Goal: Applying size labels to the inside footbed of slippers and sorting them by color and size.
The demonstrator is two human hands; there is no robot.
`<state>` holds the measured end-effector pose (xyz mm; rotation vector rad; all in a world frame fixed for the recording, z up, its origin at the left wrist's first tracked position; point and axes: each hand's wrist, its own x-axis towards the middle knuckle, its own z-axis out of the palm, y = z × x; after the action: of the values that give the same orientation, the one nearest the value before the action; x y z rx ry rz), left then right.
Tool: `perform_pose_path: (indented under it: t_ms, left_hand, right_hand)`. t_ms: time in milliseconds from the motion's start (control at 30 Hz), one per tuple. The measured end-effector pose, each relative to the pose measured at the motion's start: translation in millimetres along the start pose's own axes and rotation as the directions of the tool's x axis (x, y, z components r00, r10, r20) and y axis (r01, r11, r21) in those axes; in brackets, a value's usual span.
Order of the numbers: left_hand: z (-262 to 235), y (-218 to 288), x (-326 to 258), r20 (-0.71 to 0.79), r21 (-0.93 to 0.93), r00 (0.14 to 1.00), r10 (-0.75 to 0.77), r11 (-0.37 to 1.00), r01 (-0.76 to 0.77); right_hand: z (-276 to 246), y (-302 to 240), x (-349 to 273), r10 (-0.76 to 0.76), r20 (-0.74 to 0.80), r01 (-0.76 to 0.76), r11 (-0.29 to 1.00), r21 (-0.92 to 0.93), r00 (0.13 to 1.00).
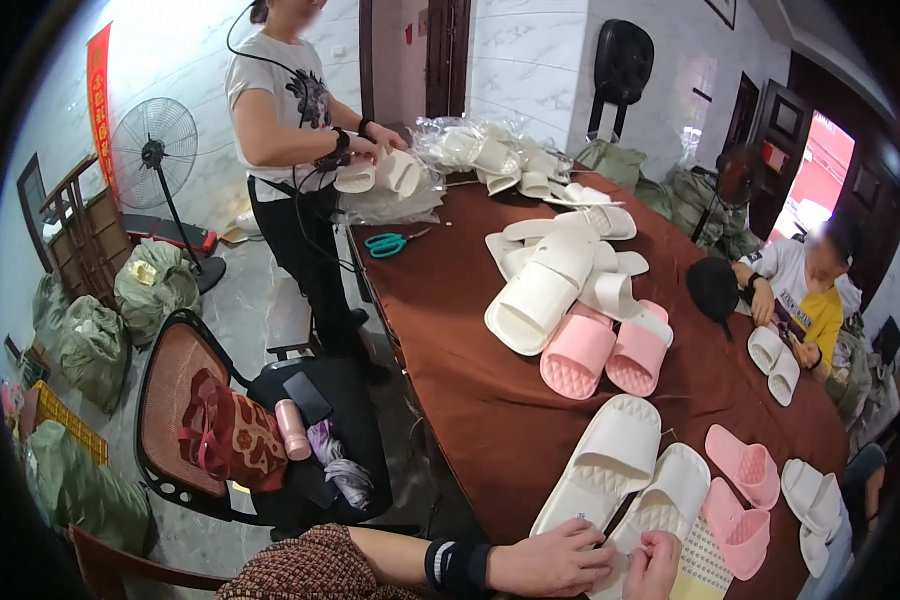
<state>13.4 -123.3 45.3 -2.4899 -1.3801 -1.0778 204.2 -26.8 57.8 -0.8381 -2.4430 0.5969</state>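
Two large white slippers (610,460) lie side by side, soles up, at the near edge of a table covered in brown cloth (470,380). My left hand (550,560), with a dark wristband and a patterned sleeve, grips the heel end of the left slipper. My right hand (655,565) is curled on the heel of the right slipper (670,490). A thin dark object (618,512) shows between the two slippers just above my hands; what it is cannot be told. A pale yellow dotted sole (703,565) lies right of my right hand.
Pink slippers (740,490) lie to the right, with more pink slippers (605,350) and a heap of white slippers (550,270) mid-table. Teal scissors (388,243) lie far left. A standing person (290,120) and a seated person (800,300) handle white slippers. A loaded office chair (250,430) stands left.
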Motion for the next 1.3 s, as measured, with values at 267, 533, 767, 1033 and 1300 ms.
perform_pose_path:
  t_ms: [267,533,767,1033,1300]
  left_hand:
    - [19,-3,-14,0.012,-0.07,1.0,-0.027,0.997,0.028]
    - [21,-4,-17,0.007,-0.054,1.0,-0.018,0.998,0.019]
    - [25,-5,-16,0.045,-0.081,0.998,-0.038,0.996,0.042]
    - [9,-9,-16,0.036,-0.197,0.998,-0.052,0.979,0.058]
    - [-35,-40,-29,-0.201,-0.078,0.927,-0.316,0.949,0.306]
  right_hand:
    - [4,3,-1,-0.035,-0.031,0.034,0.999,-0.02,0.999]
    - [5,3,-1,-0.071,-0.02,0.07,0.996,-0.058,0.997]
    - [0,-2,1,-0.09,-0.013,0.089,0.994,-0.057,0.996]
    - [-26,-40,2,-0.022,0.112,0.031,0.997,-0.077,0.994]
    - [-51,-28,48,-0.145,-0.056,0.133,0.973,-0.188,0.988]
